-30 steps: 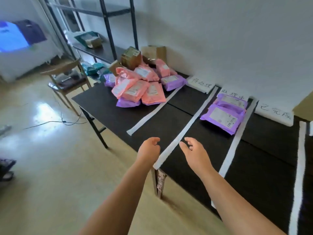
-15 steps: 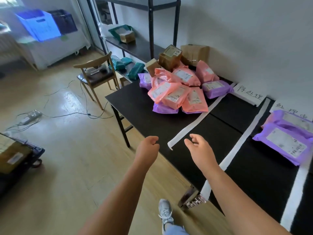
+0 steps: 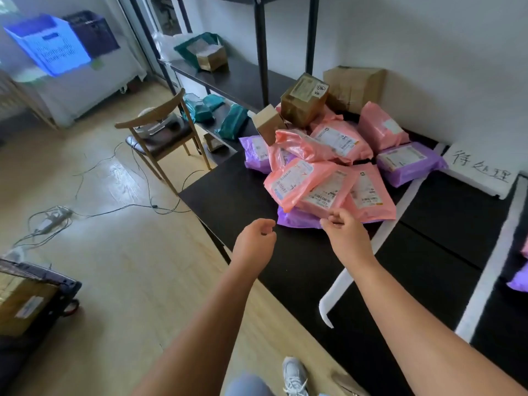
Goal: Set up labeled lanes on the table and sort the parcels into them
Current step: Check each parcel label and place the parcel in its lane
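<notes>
A pile of pink parcels (image 3: 297,181) and purple parcels (image 3: 408,162), topped by a brown cardboard box (image 3: 304,100), lies at the far left end of the black table (image 3: 234,192). White paper strips (image 3: 368,247) mark lanes on the table. A handwritten white label sheet (image 3: 480,170) lies against the wall behind the first lane. My right hand (image 3: 344,232) reaches the near edge of the pile with loosely curled fingers at a pink parcel's lower edge; no grip shows. My left hand (image 3: 255,241) hovers over the table's front corner, loosely curled and holding nothing.
A second strip (image 3: 497,252) and another purple parcel (image 3: 518,278) are at the right edge. A wooden chair (image 3: 163,132), floor cables (image 3: 57,218) and a shelf rack (image 3: 228,78) with teal parcels (image 3: 231,121) stand left of the table. A trolley with a box (image 3: 25,301) is at bottom left.
My view and both hands have moved left along the table toward the parcel pile. My right hand has come up to the pile's near edge, its fingers now more curled.
</notes>
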`<state>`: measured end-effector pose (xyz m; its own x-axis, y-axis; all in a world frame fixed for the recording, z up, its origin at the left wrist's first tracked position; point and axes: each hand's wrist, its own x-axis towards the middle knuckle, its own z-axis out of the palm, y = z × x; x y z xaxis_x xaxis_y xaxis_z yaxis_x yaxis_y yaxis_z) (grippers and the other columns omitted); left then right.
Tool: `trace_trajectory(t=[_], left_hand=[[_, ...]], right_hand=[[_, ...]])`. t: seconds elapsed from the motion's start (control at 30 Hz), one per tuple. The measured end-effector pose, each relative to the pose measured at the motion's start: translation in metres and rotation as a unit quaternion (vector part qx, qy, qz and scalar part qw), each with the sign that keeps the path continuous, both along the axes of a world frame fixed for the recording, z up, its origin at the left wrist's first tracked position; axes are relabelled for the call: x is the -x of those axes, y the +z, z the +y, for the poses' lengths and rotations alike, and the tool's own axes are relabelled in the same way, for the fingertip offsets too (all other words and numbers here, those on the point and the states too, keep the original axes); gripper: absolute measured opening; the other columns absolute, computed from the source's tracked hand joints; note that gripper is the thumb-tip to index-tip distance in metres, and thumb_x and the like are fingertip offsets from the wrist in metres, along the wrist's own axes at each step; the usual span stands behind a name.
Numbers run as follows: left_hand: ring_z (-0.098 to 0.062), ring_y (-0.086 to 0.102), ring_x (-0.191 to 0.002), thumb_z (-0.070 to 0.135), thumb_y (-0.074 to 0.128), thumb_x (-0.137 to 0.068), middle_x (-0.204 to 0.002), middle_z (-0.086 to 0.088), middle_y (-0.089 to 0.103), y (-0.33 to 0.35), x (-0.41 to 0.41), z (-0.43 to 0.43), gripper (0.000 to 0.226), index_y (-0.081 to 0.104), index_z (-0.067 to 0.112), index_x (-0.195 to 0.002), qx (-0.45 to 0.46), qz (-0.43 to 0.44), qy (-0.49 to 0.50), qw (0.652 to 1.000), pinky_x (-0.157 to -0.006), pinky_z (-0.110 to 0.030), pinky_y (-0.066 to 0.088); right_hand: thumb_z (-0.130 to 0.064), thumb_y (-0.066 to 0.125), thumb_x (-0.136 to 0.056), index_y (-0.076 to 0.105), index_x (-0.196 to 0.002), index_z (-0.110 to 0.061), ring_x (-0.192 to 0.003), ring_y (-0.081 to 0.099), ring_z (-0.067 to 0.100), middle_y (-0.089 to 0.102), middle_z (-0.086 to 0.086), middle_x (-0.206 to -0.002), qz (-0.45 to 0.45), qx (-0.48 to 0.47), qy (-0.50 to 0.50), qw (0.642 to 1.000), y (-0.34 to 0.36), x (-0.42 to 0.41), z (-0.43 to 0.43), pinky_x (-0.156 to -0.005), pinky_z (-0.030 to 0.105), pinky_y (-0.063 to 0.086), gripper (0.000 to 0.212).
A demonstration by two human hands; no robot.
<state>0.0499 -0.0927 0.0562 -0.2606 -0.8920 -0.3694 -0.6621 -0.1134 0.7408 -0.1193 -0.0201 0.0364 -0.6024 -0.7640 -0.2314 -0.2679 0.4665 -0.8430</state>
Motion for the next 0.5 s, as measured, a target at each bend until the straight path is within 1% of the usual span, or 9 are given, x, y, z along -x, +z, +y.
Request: trace_trajectory(t=[0.07,0.17,0.23,0.27,0.3,0.37,0.43,0.47,0.5], left_hand=[[-0.010,0.058,-0.113,0.018,0.052,-0.098,-0.130,0.007,0.062,-0.002,0.010,-0.018,0.039,0.057,0.026,-0.135,-0.008,0.000,-0.016,1.000,-0.093,-0.026,0.047],[-0.002,0.057,-0.099,0.016,0.050,-0.098,-0.129,0.009,0.062,-0.007,0.025,-0.049,0.038,0.059,0.027,-0.133,-0.013,0.016,-0.040,0.999,-0.076,-0.017,0.042],[0.002,0.057,-0.089,0.014,0.048,-0.098,-0.128,0.010,0.062,-0.010,0.034,-0.072,0.038,0.059,0.027,-0.131,-0.024,0.025,-0.048,0.998,-0.065,-0.014,0.040],[0.001,0.057,-0.088,0.013,0.047,-0.098,-0.127,0.009,0.062,-0.011,0.037,-0.083,0.038,0.060,0.026,-0.131,-0.028,0.027,-0.053,0.998,-0.062,-0.015,0.040],[-0.002,0.058,-0.090,0.013,0.046,-0.098,-0.127,0.008,0.063,-0.013,0.039,-0.095,0.037,0.060,0.026,-0.130,-0.029,0.029,-0.060,0.997,-0.064,-0.017,0.043],[-0.010,0.061,-0.097,0.013,0.045,-0.097,-0.127,0.005,0.063,-0.016,0.043,-0.119,0.037,0.061,0.024,-0.128,-0.029,0.035,-0.080,0.996,-0.073,-0.023,0.048],[-0.009,0.061,-0.091,0.015,0.045,-0.099,-0.127,0.005,0.063,-0.018,0.047,-0.145,0.035,0.062,0.024,-0.127,-0.023,0.033,-0.111,0.993,-0.072,-0.022,0.047],[-0.007,0.060,-0.086,0.017,0.045,-0.100,-0.127,0.005,0.063,-0.019,0.049,-0.159,0.033,0.061,0.024,-0.128,-0.016,0.027,-0.132,0.991,-0.069,-0.021,0.046],[-0.007,0.060,-0.086,0.019,0.044,-0.101,-0.128,0.005,0.063,-0.019,0.051,-0.171,0.032,0.061,0.023,-0.129,-0.008,0.019,-0.154,0.988,-0.069,-0.021,0.045]], right_hand=[[-0.031,0.056,-0.099,0.056,-0.126,-0.022,-0.090,0.051,0.002,0.057,-0.010,-0.108,0.004,-0.003,-0.002,1.000,0.000,0.005,-0.014,-0.065,0.015,0.036,0.029],[-0.029,0.057,-0.098,0.058,-0.122,-0.021,-0.087,0.053,0.000,0.056,-0.014,-0.099,0.011,-0.006,-0.023,1.000,-0.002,0.015,-0.032,-0.064,0.016,0.038,0.025],[-0.029,0.057,-0.098,0.059,-0.122,-0.020,-0.092,0.056,0.005,0.060,-0.009,-0.105,0.025,-0.019,-0.042,0.999,-0.004,0.022,-0.044,-0.065,0.018,0.040,0.026],[-0.028,0.058,-0.098,0.060,-0.122,-0.019,-0.096,0.058,0.010,0.061,-0.006,-0.109,0.031,-0.029,-0.056,0.998,-0.006,0.025,-0.051,-0.067,0.020,0.043,0.026],[-0.028,0.058,-0.098,0.060,-0.121,-0.018,-0.099,0.059,0.013,0.062,-0.003,-0.111,0.033,-0.036,-0.073,0.996,-0.006,0.027,-0.058,-0.071,0.024,0.045,0.025],[-0.029,0.060,-0.097,0.062,-0.118,-0.017,-0.100,0.062,0.017,0.065,-0.001,-0.109,0.033,-0.054,-0.103,0.993,-0.007,0.032,-0.076,-0.079,0.031,0.050,0.024],[-0.031,0.063,-0.096,0.062,-0.111,-0.017,-0.099,0.064,0.020,0.066,-0.001,-0.104,0.040,-0.073,-0.127,0.988,-0.009,0.033,-0.097,-0.085,0.037,0.052,0.021],[-0.033,0.063,-0.095,0.062,-0.108,-0.018,-0.098,0.064,0.021,0.066,-0.001,-0.101,0.049,-0.091,-0.134,0.986,-0.010,0.031,-0.108,-0.086,0.039,0.052,0.020],[-0.036,0.063,-0.095,0.062,-0.106,-0.018,-0.097,0.063,0.022,0.066,-0.001,-0.099,0.055,-0.112,-0.141,0.982,-0.011,0.029,-0.118,-0.085,0.040,0.052,0.021]])
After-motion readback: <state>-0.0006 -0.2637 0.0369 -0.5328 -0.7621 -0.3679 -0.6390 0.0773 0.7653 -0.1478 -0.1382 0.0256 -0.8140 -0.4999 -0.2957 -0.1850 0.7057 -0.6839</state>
